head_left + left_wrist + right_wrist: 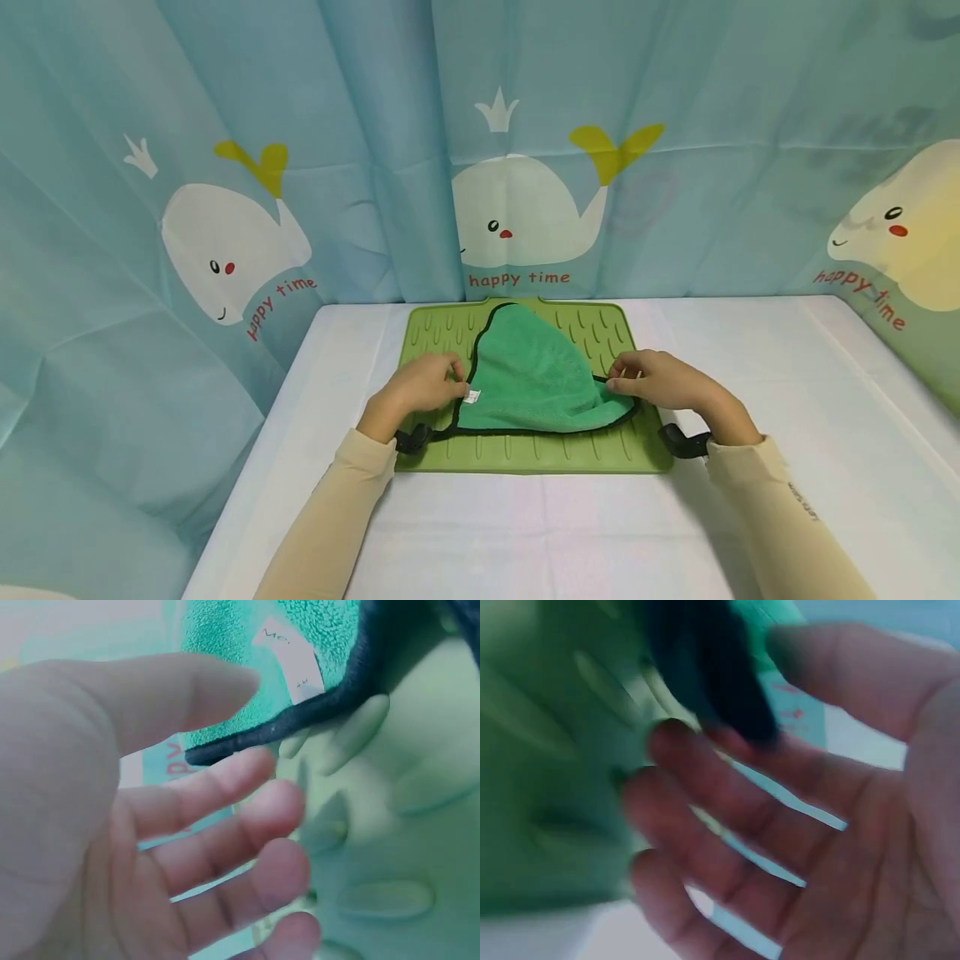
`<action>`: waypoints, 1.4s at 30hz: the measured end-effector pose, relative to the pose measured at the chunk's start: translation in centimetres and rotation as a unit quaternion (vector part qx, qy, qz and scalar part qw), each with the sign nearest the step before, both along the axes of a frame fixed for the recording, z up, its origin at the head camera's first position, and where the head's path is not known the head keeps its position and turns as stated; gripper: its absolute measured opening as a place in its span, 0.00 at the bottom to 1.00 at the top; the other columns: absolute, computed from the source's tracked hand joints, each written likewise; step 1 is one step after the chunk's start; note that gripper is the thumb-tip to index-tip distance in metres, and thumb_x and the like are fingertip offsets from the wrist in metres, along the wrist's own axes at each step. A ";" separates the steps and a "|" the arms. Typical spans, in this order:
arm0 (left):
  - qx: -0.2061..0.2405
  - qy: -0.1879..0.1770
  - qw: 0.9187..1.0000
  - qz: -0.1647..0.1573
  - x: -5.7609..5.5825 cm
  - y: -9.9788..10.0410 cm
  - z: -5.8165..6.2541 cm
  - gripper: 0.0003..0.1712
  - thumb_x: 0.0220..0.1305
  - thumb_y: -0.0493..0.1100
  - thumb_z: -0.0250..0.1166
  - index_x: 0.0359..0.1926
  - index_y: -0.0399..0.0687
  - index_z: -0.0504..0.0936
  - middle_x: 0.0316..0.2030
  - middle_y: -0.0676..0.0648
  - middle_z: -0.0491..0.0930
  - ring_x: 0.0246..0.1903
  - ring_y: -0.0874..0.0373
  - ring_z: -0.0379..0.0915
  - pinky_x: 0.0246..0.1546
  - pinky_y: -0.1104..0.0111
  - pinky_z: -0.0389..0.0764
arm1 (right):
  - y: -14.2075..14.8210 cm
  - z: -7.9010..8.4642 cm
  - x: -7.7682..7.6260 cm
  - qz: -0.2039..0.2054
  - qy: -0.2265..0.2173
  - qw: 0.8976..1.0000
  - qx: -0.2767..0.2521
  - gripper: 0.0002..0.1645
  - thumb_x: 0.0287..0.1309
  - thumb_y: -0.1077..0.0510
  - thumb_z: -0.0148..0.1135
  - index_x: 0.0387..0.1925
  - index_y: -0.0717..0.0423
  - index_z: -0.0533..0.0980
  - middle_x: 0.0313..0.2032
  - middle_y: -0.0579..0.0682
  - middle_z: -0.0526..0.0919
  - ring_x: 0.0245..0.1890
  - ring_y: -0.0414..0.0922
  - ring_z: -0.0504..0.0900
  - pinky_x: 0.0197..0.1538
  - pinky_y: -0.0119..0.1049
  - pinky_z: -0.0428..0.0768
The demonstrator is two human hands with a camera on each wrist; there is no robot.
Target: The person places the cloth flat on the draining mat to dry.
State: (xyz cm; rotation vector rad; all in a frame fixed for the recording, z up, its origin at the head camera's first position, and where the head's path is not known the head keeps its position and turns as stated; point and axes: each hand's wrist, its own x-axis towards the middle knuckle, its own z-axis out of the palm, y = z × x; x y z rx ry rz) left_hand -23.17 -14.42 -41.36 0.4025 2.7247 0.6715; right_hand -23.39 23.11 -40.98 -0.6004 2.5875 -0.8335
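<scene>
A green towel [525,375] with black edging lies loosely bunched on a green ridged mat [525,454]. Its top narrows to a rounded peak, and a white tag [471,397] shows at the left edge. My left hand [426,382] is beside that edge; in the left wrist view its thumb and fingers [281,877] are spread apart near the black edging. At the towel's right end is my right hand [660,379], its thumb near or on the cloth. The right wrist view is blurred: black edging [712,667] covers the index fingertip, with the thumb apart from it.
The mat lies on a table with a white cover [510,533]. A light blue curtain [397,167] printed with whales hangs behind and at the sides. Black straps [684,442] sit at both wrists.
</scene>
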 end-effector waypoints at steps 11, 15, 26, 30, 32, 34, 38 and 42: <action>0.166 -0.045 0.983 0.065 -2.4 0.5 -0.5 0.29 0.75 0.53 0.60 0.66 0.38 0.76 0.62 0.38 0.78 0.61 0.43 0.74 0.59 0.52 0.77 | -2.8 -2.3 -0.1 -0.053 0.080 0.995 -0.016 0.12 0.70 0.59 0.60 0.47 0.62 0.83 0.40 0.55 0.87 0.42 0.49 0.84 0.46 0.48 0.81; 0.200 -0.087 0.971 0.093 -4.0 0.9 -0.7 0.26 0.76 0.54 0.60 0.63 0.41 0.80 0.57 0.41 0.80 0.54 0.47 0.77 0.52 0.57 0.79 | -2.7 -2.5 -0.3 -0.069 0.065 0.995 -0.033 0.10 0.70 0.60 0.60 0.44 0.61 0.83 0.40 0.56 0.87 0.41 0.49 0.84 0.46 0.46 0.81; 0.217 -0.096 0.966 0.099 -5.8 0.2 -0.1 0.18 0.72 0.49 0.65 0.52 0.42 0.87 0.39 0.50 0.79 0.37 0.55 0.73 0.40 0.63 0.74 | -1.2 -2.3 -0.4 -0.127 -0.003 0.987 -0.096 0.10 0.70 0.54 0.62 0.38 0.57 0.82 0.39 0.52 0.83 0.40 0.47 0.76 0.43 0.40 0.73; 0.234 -0.121 0.959 0.105 -6.0 -1.2 -0.2 0.20 0.71 0.50 0.67 0.54 0.41 0.86 0.41 0.48 0.84 0.41 0.54 0.80 0.43 0.63 0.76 | -0.5 -2.2 0.2 -0.160 -0.019 0.981 -0.111 0.11 0.70 0.53 0.63 0.38 0.59 0.81 0.39 0.51 0.81 0.39 0.47 0.73 0.42 0.39 0.72; 0.238 -0.133 0.955 0.116 -6.0 -1.9 -0.3 0.19 0.70 0.51 0.68 0.52 0.42 0.87 0.39 0.50 0.86 0.41 0.55 0.82 0.43 0.64 0.75 | -0.1 -2.2 0.5 -0.171 -0.026 0.978 -0.119 0.12 0.70 0.53 0.63 0.38 0.60 0.81 0.38 0.50 0.81 0.38 0.46 0.72 0.42 0.39 0.71; 0.235 -0.137 0.954 0.125 -5.9 -2.6 -0.4 0.17 0.69 0.51 0.68 0.49 0.44 0.88 0.33 0.52 0.86 0.38 0.57 0.82 0.42 0.64 0.75 | 0.3 -2.3 0.7 -0.179 -0.034 0.976 -0.122 0.13 0.71 0.53 0.62 0.38 0.60 0.80 0.37 0.50 0.80 0.39 0.46 0.71 0.42 0.39 0.70; 0.227 -0.145 0.953 0.138 -5.8 -3.5 -0.3 0.14 0.69 0.52 0.69 0.44 0.46 0.89 0.29 0.54 0.83 0.32 0.60 0.80 0.37 0.65 0.71 | 1.0 -2.4 1.1 -0.183 -0.038 0.976 -0.109 0.12 0.72 0.54 0.60 0.38 0.60 0.81 0.39 0.48 0.80 0.40 0.46 0.70 0.44 0.40 0.67; 0.225 -0.162 0.950 0.140 -5.6 -4.1 -0.2 0.15 0.69 0.51 0.68 0.46 0.45 0.88 0.30 0.54 0.82 0.28 0.61 0.79 0.32 0.67 0.66 | 1.3 -2.4 1.2 -0.169 -0.044 0.980 -0.091 0.11 0.72 0.55 0.60 0.37 0.59 0.80 0.36 0.46 0.80 0.39 0.43 0.70 0.43 0.37 0.68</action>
